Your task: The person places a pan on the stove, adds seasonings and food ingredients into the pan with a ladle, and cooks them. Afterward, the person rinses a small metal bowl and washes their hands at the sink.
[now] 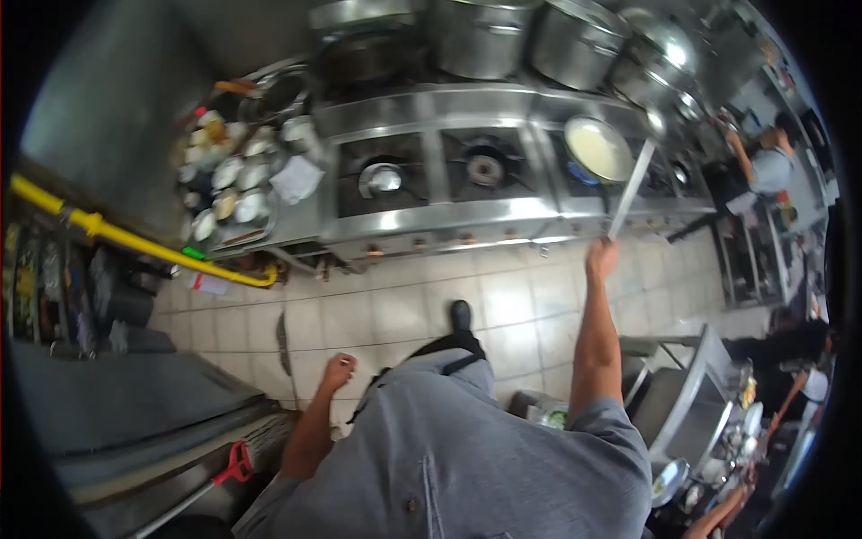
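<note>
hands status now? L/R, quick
Left hand: loosely closed, low by the side, holding nothing visible.
Right hand: closed in a grip on the long handle of the ladle at the stove.

I see a pale tiled floor [431, 305] running before a long stainless steel stove range [449, 216] with big steel stockpots [476, 36] behind it. A yellow pipe [117, 235] crosses at left, near a steel wall panel [108, 99].

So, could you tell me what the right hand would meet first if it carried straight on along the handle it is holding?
The right hand grips a long metal handle that points up toward the range. Straight along it, the first thing is probably the pan of pale liquid on the burner, though depth is hard to judge in this view.
</note>
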